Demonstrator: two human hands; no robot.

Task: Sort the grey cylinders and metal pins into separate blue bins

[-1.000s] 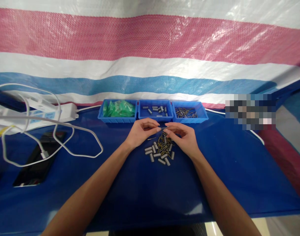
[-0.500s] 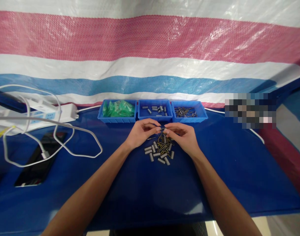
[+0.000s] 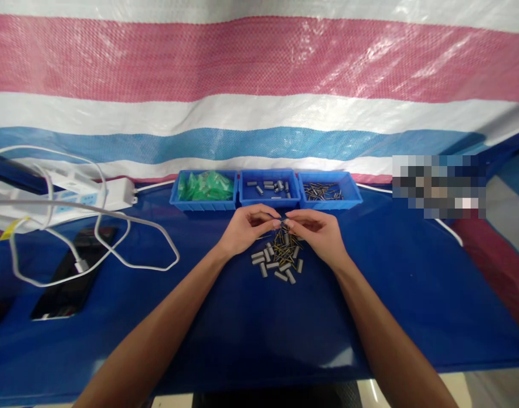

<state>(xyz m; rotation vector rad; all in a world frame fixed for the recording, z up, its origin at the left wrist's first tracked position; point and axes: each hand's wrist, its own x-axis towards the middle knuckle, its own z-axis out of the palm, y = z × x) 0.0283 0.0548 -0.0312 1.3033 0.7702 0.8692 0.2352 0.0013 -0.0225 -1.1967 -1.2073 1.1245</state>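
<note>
Closely, my left hand [image 3: 246, 229] and right hand [image 3: 321, 232] faced each other over the far side of a loose pile, thumb and fingertips of each grip pinched on a small metal piece [image 3: 283, 221] between them. My fingers hid most of that piece, so I could not tell its exact kind. Just below my fingertips, on the blue worktop [image 3: 259, 328], lay brass-coloured pins [image 3: 280, 249] in a tangle, with grey metal cylinders [image 3: 280, 276] scattered around the near and left sides, some touching one another. One loose pin [image 3: 263, 237] lay beside my left fingers. Beyond my hands, three blue bins stood in a row: the left bin [image 3: 206, 205] held green plastic packets [image 3: 206, 187], the middle bin [image 3: 268, 202] a few more cylinders, and the right bin [image 3: 329, 203] a heap of thin metal pins. Well off to my left, a white power strip [image 3: 118, 194] lay near a black, glossy slab like a phone [image 3: 67, 289], and a looped white cable [image 3: 157, 224] crossed over it. Behind everything hung a red, white and blue striped tarpaulin [image 3: 259, 62].
</note>
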